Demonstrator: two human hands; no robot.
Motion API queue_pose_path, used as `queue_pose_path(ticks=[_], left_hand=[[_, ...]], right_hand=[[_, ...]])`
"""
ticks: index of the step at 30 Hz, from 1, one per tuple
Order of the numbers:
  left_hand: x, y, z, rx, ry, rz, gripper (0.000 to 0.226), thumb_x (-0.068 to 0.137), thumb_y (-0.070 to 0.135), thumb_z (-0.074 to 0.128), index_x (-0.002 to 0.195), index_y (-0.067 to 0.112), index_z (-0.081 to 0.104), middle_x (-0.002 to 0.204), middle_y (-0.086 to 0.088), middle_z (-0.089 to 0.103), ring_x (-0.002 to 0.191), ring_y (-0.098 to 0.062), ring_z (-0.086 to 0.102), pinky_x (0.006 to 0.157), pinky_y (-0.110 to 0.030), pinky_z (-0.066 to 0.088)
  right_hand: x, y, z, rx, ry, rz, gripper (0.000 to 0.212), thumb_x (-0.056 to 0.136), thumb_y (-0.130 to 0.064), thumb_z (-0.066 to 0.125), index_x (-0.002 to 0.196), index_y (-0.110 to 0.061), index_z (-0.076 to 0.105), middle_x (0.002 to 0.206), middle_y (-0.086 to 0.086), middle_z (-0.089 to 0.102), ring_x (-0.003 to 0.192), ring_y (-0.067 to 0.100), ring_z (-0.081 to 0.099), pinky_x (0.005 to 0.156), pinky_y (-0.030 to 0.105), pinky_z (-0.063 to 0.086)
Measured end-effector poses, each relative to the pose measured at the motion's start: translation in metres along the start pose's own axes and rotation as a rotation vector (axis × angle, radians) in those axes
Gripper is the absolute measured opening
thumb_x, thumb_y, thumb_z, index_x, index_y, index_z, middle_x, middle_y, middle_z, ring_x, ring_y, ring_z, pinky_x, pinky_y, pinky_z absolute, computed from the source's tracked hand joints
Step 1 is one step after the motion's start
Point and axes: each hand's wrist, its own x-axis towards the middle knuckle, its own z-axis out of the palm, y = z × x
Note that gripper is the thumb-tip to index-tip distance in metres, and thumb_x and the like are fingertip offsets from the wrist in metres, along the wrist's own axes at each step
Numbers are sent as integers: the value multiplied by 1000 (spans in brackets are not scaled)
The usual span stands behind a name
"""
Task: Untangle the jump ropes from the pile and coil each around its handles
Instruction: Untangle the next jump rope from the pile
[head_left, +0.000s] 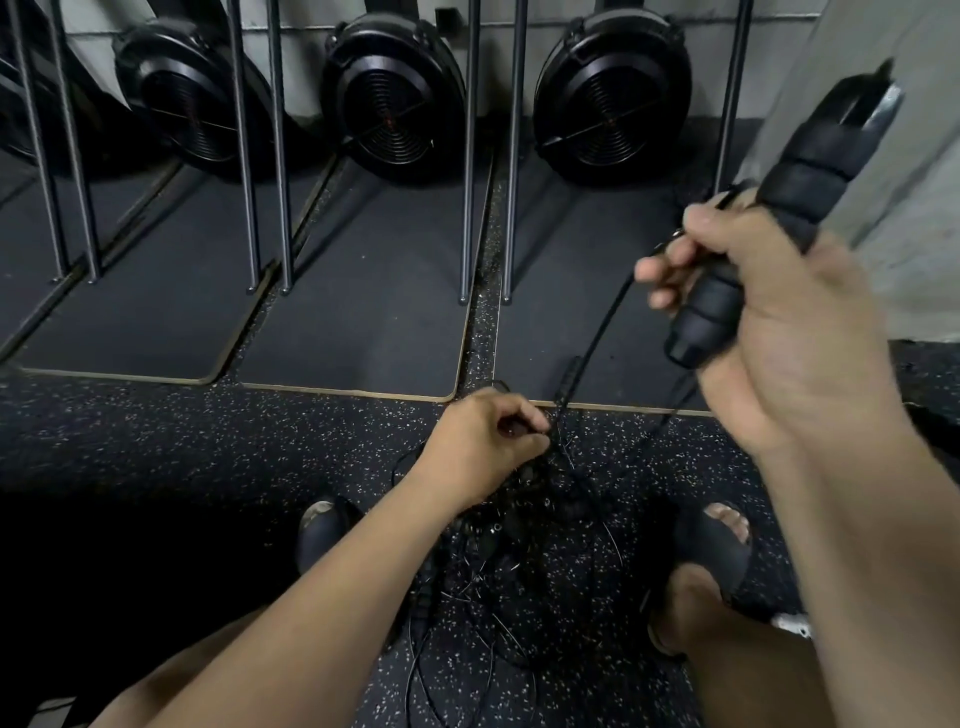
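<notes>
A tangle of thin black jump ropes lies on the speckled floor between my feet. My right hand is raised at the right and grips black ribbed foam handles, which stick out above and below the fist. A black cord runs from that hand down to the pile. My left hand is low over the top of the pile, fingers pinched on rope strands. Another black handle lies just beyond the pile.
Three black fan-wheel rowing machines stand upright along the back wall, with metal rails resting on dark mats. A grey wall rises at the right. My sandalled feet flank the pile.
</notes>
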Motion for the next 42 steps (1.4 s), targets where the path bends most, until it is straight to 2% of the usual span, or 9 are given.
queue_pose_path(ticks=[6, 13, 17, 19, 25, 28, 32, 38, 42], left_hand=[[2, 7, 4, 29, -15, 201, 28, 90, 39, 84, 116, 44, 76, 121, 17, 56, 124, -3, 52, 110, -18, 38], [-6, 6, 19, -43, -258, 154, 4, 103, 31, 71, 99, 30, 73, 99, 16, 75, 89, -21, 75, 88, -42, 61], [-12, 8, 24, -64, -340, 178, 9, 104, 21, 70, 109, 25, 76, 106, 23, 75, 94, 7, 68, 96, -19, 54], [-9, 8, 25, 23, -281, 194, 10, 104, 25, 70, 105, 27, 80, 102, 24, 76, 93, 11, 68, 90, -14, 51], [0, 10, 7, -47, -54, 220, 13, 103, 26, 71, 92, 28, 78, 98, 17, 79, 83, -13, 77, 80, -37, 63], [-1, 24, -7, -170, 85, 275, 9, 102, 24, 72, 98, 26, 79, 89, 8, 79, 82, -27, 73, 78, -43, 60], [-3, 32, -18, -184, 95, 287, 12, 100, 27, 75, 88, 26, 77, 77, 4, 74, 69, -24, 62, 66, -39, 53], [-8, 32, -19, -164, 41, 302, 8, 96, 27, 79, 89, 25, 78, 85, 7, 78, 82, -20, 73, 80, -41, 59], [-7, 30, -15, -250, 13, 279, 8, 96, 25, 81, 91, 27, 75, 87, 7, 75, 76, -7, 63, 73, -30, 53]], right_hand=[[-7, 3, 4, 42, -37, 71, 17, 102, -7, 65, 87, -14, 61, 76, 3, 63, 75, 21, 72, 65, 29, 53], [-11, 1, 7, 96, -40, 85, 15, 102, -7, 66, 89, -14, 60, 76, 3, 63, 76, 20, 71, 68, 30, 53], [-9, -1, 4, 102, -22, 66, 13, 102, -8, 67, 92, -13, 58, 77, 3, 63, 77, 20, 71, 70, 31, 53], [-7, 1, 2, 94, -11, 41, 12, 102, -8, 66, 96, -12, 57, 78, 2, 63, 77, 19, 71, 70, 31, 52], [-1, 18, -11, -97, -6, 59, 25, 102, -15, 70, 125, -4, 67, 80, 7, 68, 71, 20, 66, 64, 30, 51], [-9, 46, -16, -359, -119, 230, 20, 94, -19, 81, 110, -9, 75, 79, 8, 74, 65, 18, 65, 62, 34, 53], [-19, 65, -19, -648, -223, 248, 10, 94, -21, 82, 100, -15, 77, 77, 4, 78, 64, 15, 67, 64, 35, 56], [-14, 67, -10, -637, -195, 296, 10, 92, -12, 75, 86, -6, 72, 69, 13, 70, 60, 20, 61, 61, 39, 52], [-15, 60, -4, -675, -170, 267, 15, 89, -8, 69, 74, -5, 68, 61, 12, 67, 57, 19, 60, 58, 36, 51]])
